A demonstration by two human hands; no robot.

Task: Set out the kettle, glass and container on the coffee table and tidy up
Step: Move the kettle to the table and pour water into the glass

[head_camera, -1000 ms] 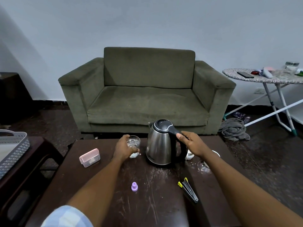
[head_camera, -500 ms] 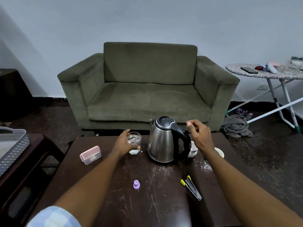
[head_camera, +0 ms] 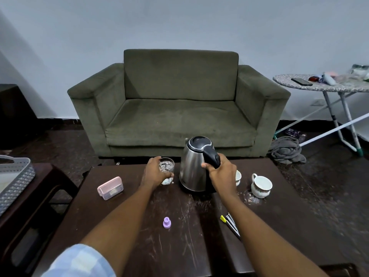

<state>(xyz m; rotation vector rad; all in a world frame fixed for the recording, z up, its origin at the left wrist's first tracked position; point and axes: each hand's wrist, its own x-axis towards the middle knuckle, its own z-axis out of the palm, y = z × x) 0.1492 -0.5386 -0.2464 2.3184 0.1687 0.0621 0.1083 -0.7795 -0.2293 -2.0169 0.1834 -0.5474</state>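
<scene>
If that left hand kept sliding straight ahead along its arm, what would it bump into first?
The left hand already holds the glass. Pushed on, glass and hand would likely run off the table's far edge toward the sofa; depth is hard to judge.

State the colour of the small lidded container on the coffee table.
Pink: the container has a pink lid on a paler, clear base, seen in the head view.

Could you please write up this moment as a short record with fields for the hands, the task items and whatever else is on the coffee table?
left hand: grips the glass
right hand: grips the kettle by its black handle
container: pink, lying left of the glass, untouched
coffee table: dark, scratched
also on table: two white cups, purple cap, pens
</scene>
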